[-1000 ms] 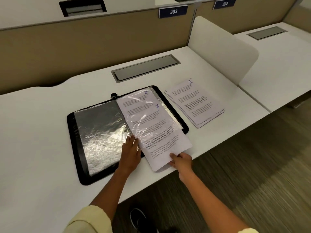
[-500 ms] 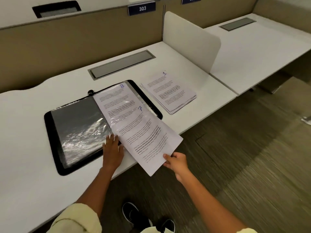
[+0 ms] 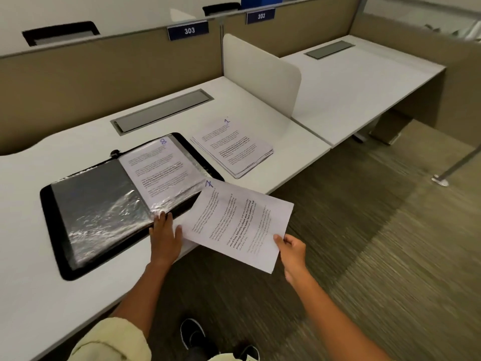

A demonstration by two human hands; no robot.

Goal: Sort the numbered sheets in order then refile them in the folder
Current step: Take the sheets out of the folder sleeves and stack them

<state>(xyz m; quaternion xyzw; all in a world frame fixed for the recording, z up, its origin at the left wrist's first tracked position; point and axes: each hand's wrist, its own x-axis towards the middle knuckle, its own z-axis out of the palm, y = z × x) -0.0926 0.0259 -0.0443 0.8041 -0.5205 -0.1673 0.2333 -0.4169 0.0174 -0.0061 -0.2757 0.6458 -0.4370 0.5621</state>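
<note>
1. The step in hand looks like pulling sheets out of the black-edged folder with clear plastic sleeves (image 3: 86, 217) for sorting: the white printed sheet marked 7 in blue ink (image 3: 240, 225) is clear of the sleeves and hangs in the air past the front edge of the white surface (image 3: 39, 295).
2. The right hand (image 3: 292, 252) pinches that sheet at its near corner, thumb on top; the sheet sags a little, thin and limp.
3. The left hand (image 3: 165, 234) lies flat with fingers straight, pressing the lower edge of the right-hand sleeve, which holds the white printed sheet marked 8 (image 3: 164, 168).
4. The next move, I judge, is to lay sheet 7 on or beside the loose stack of white printed sheets topped by a page marked 1 (image 3: 234, 147), just right of the folder, squaring the edges.
5. The sleeves are glossy and crinkled, catching the light; the left-hand one shows dark grey. The folder has rounded corners. The stack's edges are slightly fanned.
</note>
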